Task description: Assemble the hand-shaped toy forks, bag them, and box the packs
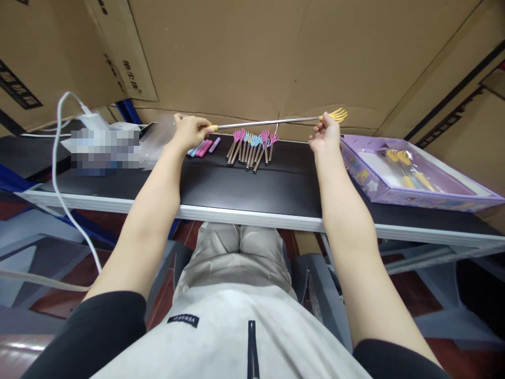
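Note:
I hold a telescopic back scratcher (pixel 272 122) stretched out level above the black table (pixel 244 187). Its thin metal rod runs from a yellow grip at the left to a yellow claw head at the right. My left hand (pixel 190 131) is closed round the yellow grip end. My right hand (pixel 325 135) pinches the rod just below the claw head. Under the rod lies a row of several collapsed scratchers (pixel 252 147) with pink and blue claw heads, and a few loose pink and blue grips (pixel 203 148) lie near my left hand.
A purple open box (pixel 410 176) with yellow items inside sits at the right. Clear plastic bags (pixel 158 139), a blurred object and a white charger with cable (pixel 63 158) are at the left. Cardboard boxes (pixel 276 52) form a wall behind the table.

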A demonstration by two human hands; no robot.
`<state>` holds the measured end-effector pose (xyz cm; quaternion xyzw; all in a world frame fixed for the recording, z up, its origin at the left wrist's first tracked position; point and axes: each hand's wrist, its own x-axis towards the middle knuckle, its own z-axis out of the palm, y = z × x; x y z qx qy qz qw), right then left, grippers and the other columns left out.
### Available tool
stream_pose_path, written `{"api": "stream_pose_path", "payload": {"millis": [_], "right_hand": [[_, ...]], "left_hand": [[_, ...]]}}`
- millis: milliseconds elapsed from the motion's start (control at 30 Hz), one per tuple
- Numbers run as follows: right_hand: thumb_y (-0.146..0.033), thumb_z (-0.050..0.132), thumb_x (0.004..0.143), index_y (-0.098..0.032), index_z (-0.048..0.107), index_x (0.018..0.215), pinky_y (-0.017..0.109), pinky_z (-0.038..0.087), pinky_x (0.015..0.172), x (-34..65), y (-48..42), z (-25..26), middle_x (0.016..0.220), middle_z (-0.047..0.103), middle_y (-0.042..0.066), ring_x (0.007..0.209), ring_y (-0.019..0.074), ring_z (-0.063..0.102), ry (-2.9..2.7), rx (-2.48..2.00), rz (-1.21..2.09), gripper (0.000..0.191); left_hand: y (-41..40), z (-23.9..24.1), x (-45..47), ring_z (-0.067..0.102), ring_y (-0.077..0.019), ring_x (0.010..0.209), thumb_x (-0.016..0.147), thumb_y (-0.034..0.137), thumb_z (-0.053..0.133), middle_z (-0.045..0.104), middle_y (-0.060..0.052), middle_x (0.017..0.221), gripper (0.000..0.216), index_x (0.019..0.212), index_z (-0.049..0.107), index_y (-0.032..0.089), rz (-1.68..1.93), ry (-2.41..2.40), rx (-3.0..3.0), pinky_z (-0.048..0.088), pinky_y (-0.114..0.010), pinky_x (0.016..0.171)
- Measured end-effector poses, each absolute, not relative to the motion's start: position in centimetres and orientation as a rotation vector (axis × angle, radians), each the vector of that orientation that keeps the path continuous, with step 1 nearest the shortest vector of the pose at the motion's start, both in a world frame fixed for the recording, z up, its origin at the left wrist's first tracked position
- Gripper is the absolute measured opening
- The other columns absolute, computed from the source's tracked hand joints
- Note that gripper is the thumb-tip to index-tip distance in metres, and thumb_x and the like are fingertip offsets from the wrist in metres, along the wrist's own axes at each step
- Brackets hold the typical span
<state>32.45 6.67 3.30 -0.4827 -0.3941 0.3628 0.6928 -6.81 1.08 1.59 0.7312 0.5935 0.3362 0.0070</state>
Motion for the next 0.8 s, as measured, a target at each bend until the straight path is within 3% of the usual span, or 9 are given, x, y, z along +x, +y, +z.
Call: {"api": "stream_pose_path", "payload": {"millis": [200, 400, 533, 667, 800], "right_hand": [[-0.072, 0.068, 0.095, -0.022, 0.042, 0.07, 0.044, 0.049, 0.082, 33.5, 7.6, 3.2, 0.086, 0.061, 0.005, 0.098, 0.0266, 0.068, -0.949, -1.104, 0.762, 0.061], [-0.069, 0.069, 0.098, -0.02, 0.054, 0.077, 0.036, 0.052, 0.074, 27.1, 6.1, 1.9, 0.08, 0.062, 0.002, 0.088, 0.0223, 0.071, -1.057, -0.992, 0.898, 0.056], [-0.055, 0.074, 0.101, -0.021, 0.052, 0.076, 0.024, 0.039, 0.059, 20.7, 3.7, 0.3, 0.068, 0.051, -0.004, 0.064, 0.0104, 0.055, -1.07, -0.899, 1.017, 0.048], [-0.044, 0.086, 0.093, -0.021, 0.054, 0.077, 0.023, 0.033, 0.053, 19.8, 1.9, 0.6, 0.067, 0.051, -0.006, 0.06, 0.0088, 0.049, -1.064, -0.919, 1.051, 0.043], [-0.047, 0.089, 0.09, -0.021, 0.051, 0.074, 0.022, 0.031, 0.05, 20.5, 1.1, 1.3, 0.065, 0.051, -0.006, 0.059, 0.0076, 0.047, -1.023, -0.919, 1.082, 0.049]], "left_hand": [[1.3, 1.6, -7.1, 0.067, -0.0339, 0.107, 0.099, 0.032, 0.061, 0.075, -0.008, 0.086, 0.018, 0.094, 0.076, 0.024, 1.065, 1.851, 2.307, 0.029, -0.06, 0.114], [1.2, 0.8, -2.4, 0.065, -0.0303, 0.098, 0.098, 0.031, 0.062, 0.071, -0.006, 0.078, 0.017, 0.089, 0.072, 0.021, 1.108, 1.708, 2.41, 0.032, -0.058, 0.114], [0.8, -0.5, 2.1, 0.064, -0.0271, 0.087, 0.097, 0.031, 0.063, 0.061, -0.001, 0.069, 0.024, 0.076, 0.062, 0.02, 1.111, 1.499, 2.531, 0.034, -0.057, 0.115], [0.5, -1.1, 3.0, 0.06, -0.0227, 0.077, 0.098, 0.033, 0.062, 0.057, 0.001, 0.064, 0.031, 0.07, 0.055, 0.021, 1.065, 1.448, 2.541, 0.035, -0.057, 0.115], [0.5, -1.1, 2.6, 0.059, -0.0208, 0.074, 0.098, 0.037, 0.063, 0.06, 0.001, 0.065, 0.034, 0.07, 0.055, 0.021, 1.081, 1.422, 2.53, 0.038, -0.053, 0.113]]}}
